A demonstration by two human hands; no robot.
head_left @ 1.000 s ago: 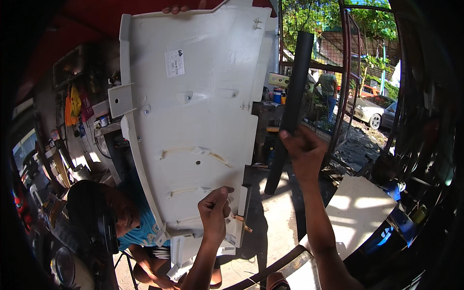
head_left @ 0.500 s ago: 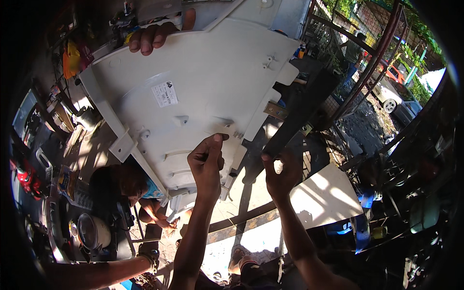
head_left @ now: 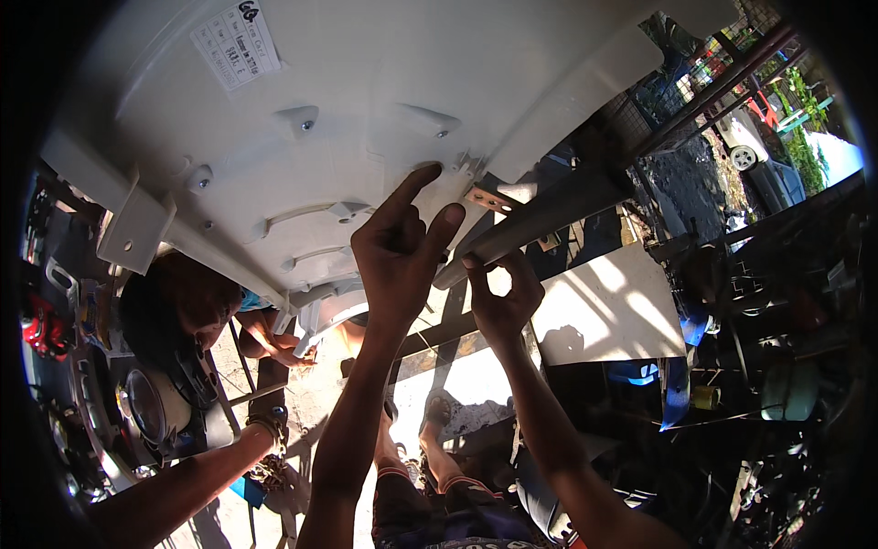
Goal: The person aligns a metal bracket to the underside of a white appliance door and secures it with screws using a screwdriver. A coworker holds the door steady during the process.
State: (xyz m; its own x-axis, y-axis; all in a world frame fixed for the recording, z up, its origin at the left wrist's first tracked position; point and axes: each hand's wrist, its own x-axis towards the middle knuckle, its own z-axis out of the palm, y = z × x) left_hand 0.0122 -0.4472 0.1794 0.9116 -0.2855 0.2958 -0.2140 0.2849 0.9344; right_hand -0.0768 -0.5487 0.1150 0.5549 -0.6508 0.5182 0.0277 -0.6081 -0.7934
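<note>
A large pale grey moulded plastic panel (head_left: 366, 91) fills the upper middle, with ribs, screw bosses and a white label (head_left: 236, 44). My left hand (head_left: 395, 252) is in front of its lower right part. Its index finger points up at the panel and its thumb stands apart; the other fingers curl in, holding nothing visible. Whether the index fingertip touches the panel I cannot tell. My right hand (head_left: 505, 297) pinches the lower edge of a long dark bar (head_left: 549, 218) between thumb and fingers. A small drilled metal strip (head_left: 489, 199) sits between bar and panel.
Another person (head_left: 183, 302) crouches under the panel at left, and another's forearm (head_left: 201, 471) reaches in at lower left. A round pot-like object (head_left: 151, 407) stands at left. A pale flat sheet (head_left: 608, 311) lies right of my right hand. Mesh fencing and a parked car (head_left: 745, 151) are beyond.
The panel looks closer and higher in view; the hand on its top edge has left view. My left index finger and thumb have spread apart. My right hand and the bar's near end shifted left.
</note>
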